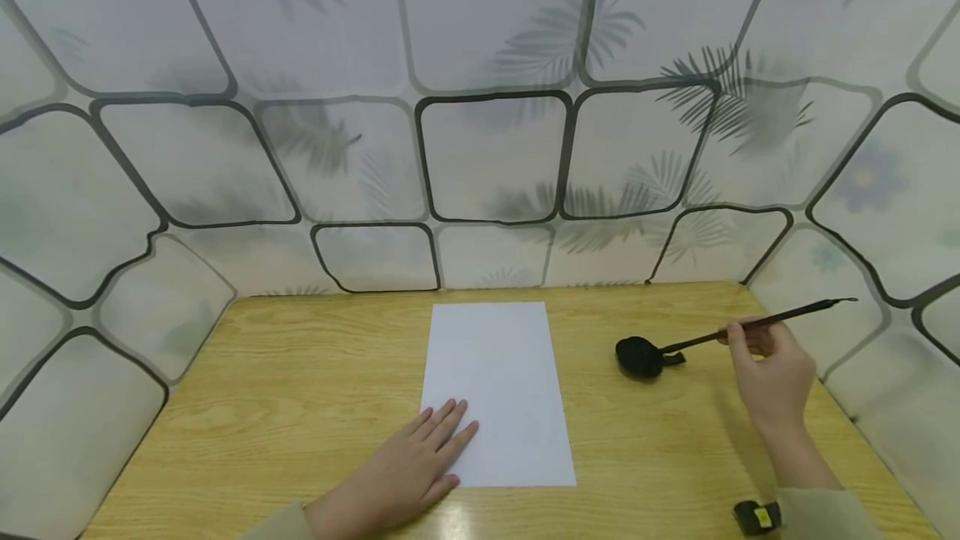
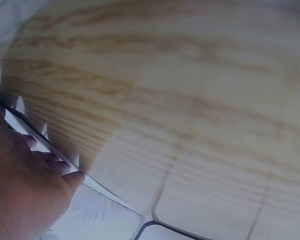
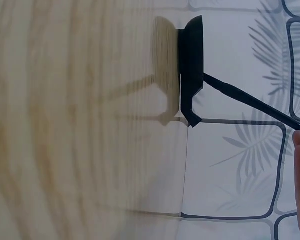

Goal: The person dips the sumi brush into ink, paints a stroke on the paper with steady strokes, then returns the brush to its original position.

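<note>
A white sheet of paper (image 1: 502, 382) lies on the wooden table in the head view. My left hand (image 1: 408, 469) rests on its lower left corner, fingers spread and straight. The left wrist view catches that hand (image 2: 30, 185) at the paper's edge. To the right, my right hand (image 1: 772, 377) pinches a dark-handled writing brush (image 1: 697, 340) that has a small loop at its top end. The brush slants down to a round black ink dish (image 1: 636, 355) with a short spout. In the right wrist view the brush's lower end (image 3: 240, 96) is hidden behind the dish's wall.
The yellow wood-grain table (image 1: 300, 382) ends against a patterned cloth backdrop (image 1: 487, 157) at the back and both sides. A small black device (image 1: 756, 517) with a yellow patch shows beside the right sleeve (image 1: 825, 515).
</note>
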`<action>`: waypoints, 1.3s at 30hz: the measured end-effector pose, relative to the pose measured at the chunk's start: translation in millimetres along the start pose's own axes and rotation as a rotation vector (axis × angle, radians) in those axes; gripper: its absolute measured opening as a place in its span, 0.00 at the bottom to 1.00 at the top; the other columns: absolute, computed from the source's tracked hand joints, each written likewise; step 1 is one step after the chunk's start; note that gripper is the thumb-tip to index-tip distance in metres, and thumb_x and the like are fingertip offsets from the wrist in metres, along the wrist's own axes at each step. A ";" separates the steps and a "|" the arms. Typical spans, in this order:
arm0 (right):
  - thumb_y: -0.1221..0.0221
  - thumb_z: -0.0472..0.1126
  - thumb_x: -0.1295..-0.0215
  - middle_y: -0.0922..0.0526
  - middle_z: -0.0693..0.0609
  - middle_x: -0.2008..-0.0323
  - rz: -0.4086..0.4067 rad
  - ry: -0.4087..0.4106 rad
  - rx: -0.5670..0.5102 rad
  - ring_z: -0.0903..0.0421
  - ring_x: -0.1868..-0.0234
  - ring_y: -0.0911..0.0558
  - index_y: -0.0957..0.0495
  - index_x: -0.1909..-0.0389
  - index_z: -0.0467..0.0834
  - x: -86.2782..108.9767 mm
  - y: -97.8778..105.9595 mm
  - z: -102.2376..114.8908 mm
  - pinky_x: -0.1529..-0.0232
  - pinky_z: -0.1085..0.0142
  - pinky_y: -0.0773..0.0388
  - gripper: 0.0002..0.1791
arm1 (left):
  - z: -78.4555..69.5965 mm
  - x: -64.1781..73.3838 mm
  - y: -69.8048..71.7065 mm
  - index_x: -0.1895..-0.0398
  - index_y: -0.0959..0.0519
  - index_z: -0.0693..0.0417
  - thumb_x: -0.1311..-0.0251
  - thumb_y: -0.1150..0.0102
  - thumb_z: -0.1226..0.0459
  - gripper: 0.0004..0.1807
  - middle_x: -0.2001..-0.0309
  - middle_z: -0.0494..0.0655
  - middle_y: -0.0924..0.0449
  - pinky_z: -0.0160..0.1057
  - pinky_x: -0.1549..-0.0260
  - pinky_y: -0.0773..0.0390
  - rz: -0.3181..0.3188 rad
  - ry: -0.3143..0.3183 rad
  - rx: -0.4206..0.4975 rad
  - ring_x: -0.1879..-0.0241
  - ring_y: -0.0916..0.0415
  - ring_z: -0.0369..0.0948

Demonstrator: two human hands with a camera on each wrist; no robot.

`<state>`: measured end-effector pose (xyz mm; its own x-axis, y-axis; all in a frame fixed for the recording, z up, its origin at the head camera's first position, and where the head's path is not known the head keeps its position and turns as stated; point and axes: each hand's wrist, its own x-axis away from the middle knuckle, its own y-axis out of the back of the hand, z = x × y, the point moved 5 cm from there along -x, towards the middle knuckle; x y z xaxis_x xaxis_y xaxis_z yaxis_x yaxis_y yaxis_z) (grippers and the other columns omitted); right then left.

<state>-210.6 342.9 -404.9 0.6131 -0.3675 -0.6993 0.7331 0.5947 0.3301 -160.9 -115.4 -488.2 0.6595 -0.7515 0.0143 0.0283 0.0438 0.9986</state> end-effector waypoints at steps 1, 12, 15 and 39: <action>0.35 0.27 0.32 0.26 0.93 0.70 -0.001 0.001 -0.001 0.93 0.71 0.28 0.16 0.60 0.27 0.2 0.1 -1.1 0.69 0.93 0.33 0.05 | 0.0 -0.1 0.0 0.16 0.40 0.50 0.17 0.59 0.45 0.34 0.16 0.57 0.43 0.52 0.22 0.32 0.000 0.000 -0.002 0.17 0.41 0.52; 0.35 0.27 0.33 0.25 0.93 0.69 -0.008 -0.008 -0.005 0.92 0.71 0.27 0.16 0.60 0.27 -1.9 5.1 -2.7 0.70 0.93 0.33 0.05 | 0.7 -0.5 0.7 0.16 0.39 0.50 0.18 0.58 0.45 0.34 0.16 0.57 0.42 0.52 0.22 0.33 -0.004 0.000 0.008 0.17 0.41 0.52; 0.35 0.27 0.33 0.25 0.94 0.69 -0.010 -0.005 -0.002 0.93 0.71 0.27 0.16 0.59 0.27 -2.6 7.5 -2.7 0.70 0.93 0.33 0.05 | 0.4 0.2 1.1 0.16 0.38 0.50 0.17 0.59 0.45 0.34 0.17 0.57 0.41 0.52 0.23 0.32 -0.019 -0.006 -0.001 0.18 0.40 0.52; 0.35 0.27 0.31 0.23 0.91 0.68 0.012 -0.016 -0.042 0.89 0.71 0.24 0.16 0.58 0.27 -0.5 8.1 0.6 0.67 0.92 0.29 0.06 | -0.4 -0.2 3.5 0.15 0.40 0.49 0.16 0.61 0.45 0.34 0.15 0.55 0.44 0.52 0.21 0.33 0.026 0.008 0.025 0.16 0.43 0.51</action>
<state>-204.8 347.4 -401.5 0.6266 -0.3711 -0.6853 0.7127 0.6286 0.3113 -160.6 -114.9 -484.7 0.6656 -0.7452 0.0399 -0.0074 0.0469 0.9989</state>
